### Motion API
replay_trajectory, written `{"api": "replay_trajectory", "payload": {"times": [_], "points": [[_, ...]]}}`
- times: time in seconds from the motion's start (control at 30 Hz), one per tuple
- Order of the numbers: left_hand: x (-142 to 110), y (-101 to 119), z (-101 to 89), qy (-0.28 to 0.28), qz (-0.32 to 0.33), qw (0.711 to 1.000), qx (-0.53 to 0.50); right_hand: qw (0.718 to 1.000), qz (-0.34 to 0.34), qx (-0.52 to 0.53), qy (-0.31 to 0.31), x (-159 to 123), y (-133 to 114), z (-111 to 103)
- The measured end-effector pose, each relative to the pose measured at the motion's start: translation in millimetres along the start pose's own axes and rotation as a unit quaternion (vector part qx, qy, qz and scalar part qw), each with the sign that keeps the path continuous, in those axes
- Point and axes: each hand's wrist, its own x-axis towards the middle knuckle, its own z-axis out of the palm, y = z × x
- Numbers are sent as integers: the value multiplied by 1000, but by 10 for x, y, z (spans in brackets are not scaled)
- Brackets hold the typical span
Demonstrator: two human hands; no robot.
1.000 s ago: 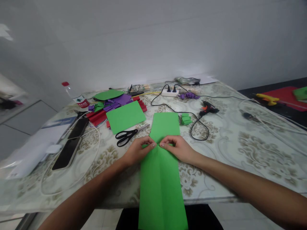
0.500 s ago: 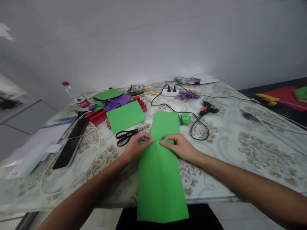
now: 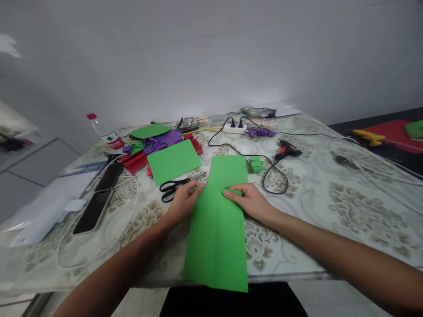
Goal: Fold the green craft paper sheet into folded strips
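Observation:
A long green sheet of paper (image 3: 216, 246) lies before me, its near end reaching past the table's front edge. My left hand (image 3: 186, 200) pinches its left edge between thumb and finger. On the opposite side my right hand (image 3: 253, 202) grips the right edge, thumb on top and fingers partly hidden behind. Beyond both hands extends another green stretch of paper (image 3: 228, 169); whether it is a separate sheet cannot be made out. Black-handled scissors (image 3: 172, 188) rest just left of my left hand. A small folded green piece (image 3: 256, 164) sits to the right of the paper.
A green rectangle (image 3: 174, 161) covers part of a red and purple paper pile (image 3: 158, 141). Phones (image 3: 93, 211) and a bottle (image 3: 107, 134) stand left. A hot glue gun (image 3: 287, 149) with its cord lies right, near a white power strip (image 3: 234, 128).
The near end of the green paper has swung left and drawn back slightly toward the table. My left hand has shifted a little left and up with its edge.

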Motion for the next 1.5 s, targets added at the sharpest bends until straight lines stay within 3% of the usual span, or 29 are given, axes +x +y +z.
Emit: {"api": "replay_trajectory", "payload": {"times": [0.3,0.8,1.13,1.3,1.5], "points": [[-36,12,22,58,39,991,118,1000,2,9,8,-2,-24,19],[-56,25,46,66,44,990,120,999,4,30,11,2,3,31],[-41,-12,19,78,34,988,130,992,22,125,12,12,10,57],[8,12,-24,98,6,993,63,969,69,233,-45,14,-5,64],[15,73,-26,23,-76,988,-130,971,67,227,15,15,-44,36]]}}
